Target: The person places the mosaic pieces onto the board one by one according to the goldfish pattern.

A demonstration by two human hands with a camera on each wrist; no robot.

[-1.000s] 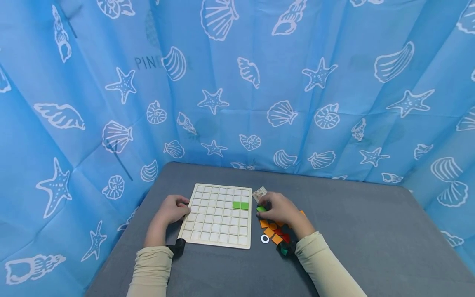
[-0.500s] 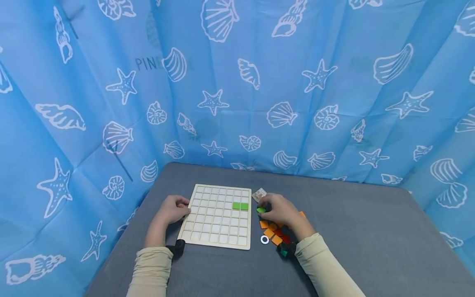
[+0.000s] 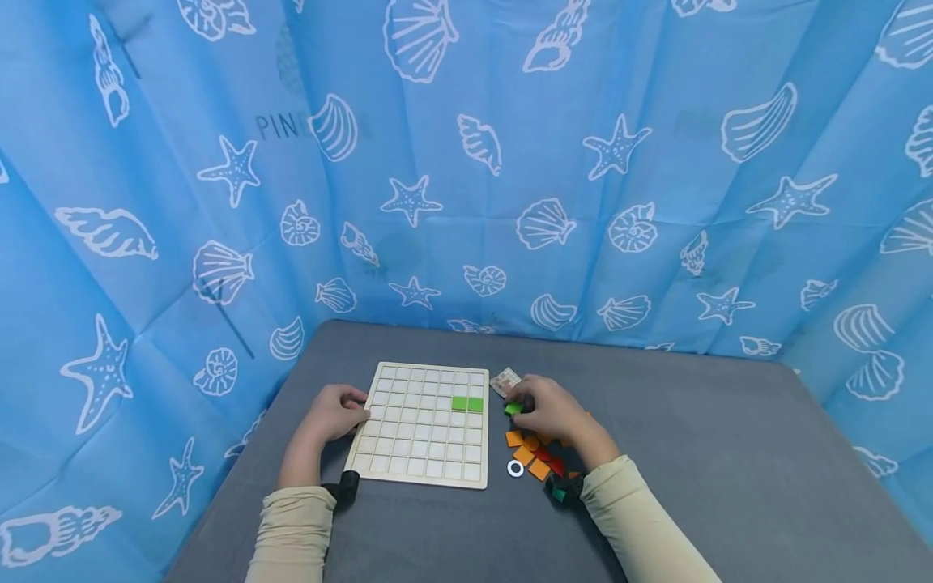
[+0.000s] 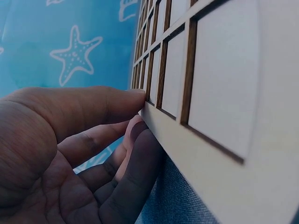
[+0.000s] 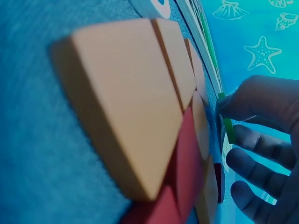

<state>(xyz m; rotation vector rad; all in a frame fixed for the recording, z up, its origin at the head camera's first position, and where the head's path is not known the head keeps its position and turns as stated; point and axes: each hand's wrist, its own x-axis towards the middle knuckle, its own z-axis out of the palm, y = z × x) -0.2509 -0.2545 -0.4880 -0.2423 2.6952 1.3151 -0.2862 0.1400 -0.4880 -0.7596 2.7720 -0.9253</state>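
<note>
In the head view my left hand (image 3: 331,414) holds the left edge of a pale wooden grid board (image 3: 415,480). Seen from the left wrist, the thumb (image 4: 117,105) presses the top of the rim while curled fingers sit under it. Two green square tiles (image 3: 467,404) lie side by side in cells near the board's right edge. Right of the board, my right hand (image 3: 550,414) pinches another green tile (image 5: 227,123) between thumb and forefinger, the other fingers loosely bent. Orange tiles (image 3: 539,470) and red pieces (image 3: 555,462) lie heaped under that hand, partly hidden by it.
A small patterned card (image 3: 504,381) lies by the board's upper right edge. A white ring (image 3: 515,469) rests near the orange tiles. The grey table (image 3: 408,534) ends at a blue shell-print curtain (image 3: 466,186). Black wrist cameras (image 3: 348,488) sit close to the board and pieces.
The head view has shifted slightly, so the scene sits a little further left. The right hand with the green tile has edged slightly away from the board. The left hand keeps its hold.
</note>
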